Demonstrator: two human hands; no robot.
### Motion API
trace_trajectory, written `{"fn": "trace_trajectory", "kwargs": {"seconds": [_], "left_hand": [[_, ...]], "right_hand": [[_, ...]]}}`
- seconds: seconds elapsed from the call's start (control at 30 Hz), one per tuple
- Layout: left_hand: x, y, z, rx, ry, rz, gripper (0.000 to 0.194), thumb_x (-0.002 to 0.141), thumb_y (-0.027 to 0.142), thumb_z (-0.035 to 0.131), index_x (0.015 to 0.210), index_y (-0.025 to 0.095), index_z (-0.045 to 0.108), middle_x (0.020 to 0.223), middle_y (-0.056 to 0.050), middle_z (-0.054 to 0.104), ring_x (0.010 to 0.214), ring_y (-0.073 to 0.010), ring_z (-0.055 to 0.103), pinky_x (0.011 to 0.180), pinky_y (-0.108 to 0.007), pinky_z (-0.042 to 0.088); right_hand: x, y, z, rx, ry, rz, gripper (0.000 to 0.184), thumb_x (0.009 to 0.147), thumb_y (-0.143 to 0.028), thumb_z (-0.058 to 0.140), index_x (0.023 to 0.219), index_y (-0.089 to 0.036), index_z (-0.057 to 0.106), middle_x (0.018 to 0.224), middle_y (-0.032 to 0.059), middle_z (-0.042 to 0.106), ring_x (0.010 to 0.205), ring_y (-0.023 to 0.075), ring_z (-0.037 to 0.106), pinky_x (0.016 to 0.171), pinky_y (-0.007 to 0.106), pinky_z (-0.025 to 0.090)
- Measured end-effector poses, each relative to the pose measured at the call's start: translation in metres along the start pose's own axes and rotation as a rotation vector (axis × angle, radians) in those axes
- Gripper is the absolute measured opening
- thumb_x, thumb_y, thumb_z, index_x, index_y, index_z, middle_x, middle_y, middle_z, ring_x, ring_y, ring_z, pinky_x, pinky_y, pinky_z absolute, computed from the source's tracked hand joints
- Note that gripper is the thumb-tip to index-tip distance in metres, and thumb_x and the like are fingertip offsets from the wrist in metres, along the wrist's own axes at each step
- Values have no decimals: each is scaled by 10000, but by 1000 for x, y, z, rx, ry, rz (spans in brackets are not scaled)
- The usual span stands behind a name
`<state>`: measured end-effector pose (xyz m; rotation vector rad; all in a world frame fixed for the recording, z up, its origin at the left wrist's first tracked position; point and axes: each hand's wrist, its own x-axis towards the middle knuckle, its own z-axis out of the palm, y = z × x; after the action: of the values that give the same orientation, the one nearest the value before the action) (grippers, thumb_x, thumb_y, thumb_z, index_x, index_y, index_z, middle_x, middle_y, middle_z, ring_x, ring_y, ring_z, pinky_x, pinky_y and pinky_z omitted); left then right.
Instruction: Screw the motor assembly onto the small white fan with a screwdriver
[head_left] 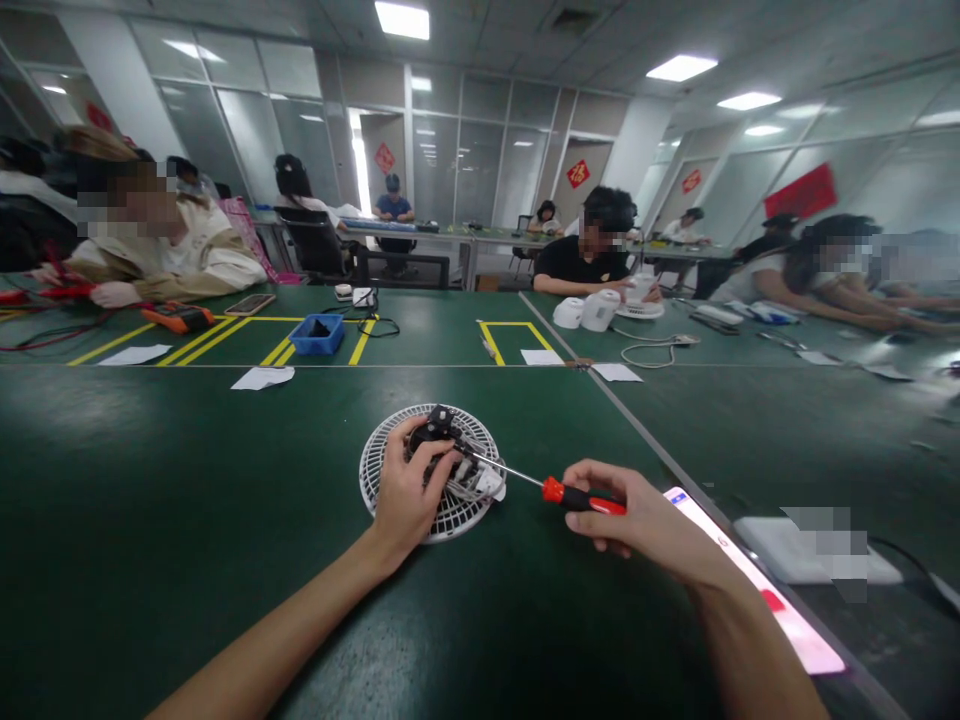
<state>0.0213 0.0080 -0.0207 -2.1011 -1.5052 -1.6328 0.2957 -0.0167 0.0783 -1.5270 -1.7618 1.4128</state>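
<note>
A round white fan grille point(367, 465) lies on the green table, carrying a black motor assembly point(439, 425) with grey wires and a white plug-like part point(491, 484). My left hand point(412, 480) is closed around the black motor assembly, its fingers and thumb covering part of it. Further right, my right hand point(626, 510) grips a screwdriver point(577, 497) by its red and black handle. The metal shaft points left, and its tip reaches the black assembly near my left fingertips. Whether the tip sits in a screw is too small to tell.
A lit phone point(757, 585) and a white flat box point(817, 550) lie at the right. Beyond the seam are a blue bin point(317, 335), an orange multimeter point(178, 317), paper slips point(262, 377) and white appliance parts point(600, 310). Other people sit around the tables.
</note>
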Motion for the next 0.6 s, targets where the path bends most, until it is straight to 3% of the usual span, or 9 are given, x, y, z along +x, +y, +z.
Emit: {"fn": "trace_trajectory", "kwargs": {"seconds": [0.2, 0.37, 0.5, 0.6], "left_hand": [[1, 1, -1, 3, 3, 2, 117, 939, 287, 613, 1026, 242, 677, 1333, -59, 470, 1270, -230, 504, 1100, -457, 465], [1, 1, 0, -2, 9, -2, 133, 913, 315, 654, 1017, 236, 679, 1333, -63, 470, 1271, -241, 504, 1106, -466, 459], [1, 2, 0, -8, 18, -5, 147, 894, 337, 683, 1001, 237, 678, 1332, -58, 473, 1274, -240, 504, 1101, -459, 463], [2, 2, 0, -8, 22, -9, 134, 896, 333, 681, 991, 238, 679, 1322, -55, 479, 1262, -232, 510, 1091, -452, 467]], "right_hand": [[3, 5, -3, 33, -44, 19, 475, 814, -609, 650, 891, -141, 673, 826, 64, 630, 625, 120, 518, 451, 212, 359], [-1, 5, -3, -9, 30, 24, 596, 701, -479, 838, 1181, -276, 547, 1075, 30, 579, 610, 92, 521, 400, 178, 351], [1, 6, -2, -18, -3, -4, 454, 734, -512, 813, 970, -220, 556, 801, -28, 546, 555, 90, 505, 406, 182, 364], [5, 8, -1, 16, -24, -6, 471, 793, -632, 707, 833, -174, 605, 723, -1, 578, 581, 110, 532, 451, 203, 398]]}}
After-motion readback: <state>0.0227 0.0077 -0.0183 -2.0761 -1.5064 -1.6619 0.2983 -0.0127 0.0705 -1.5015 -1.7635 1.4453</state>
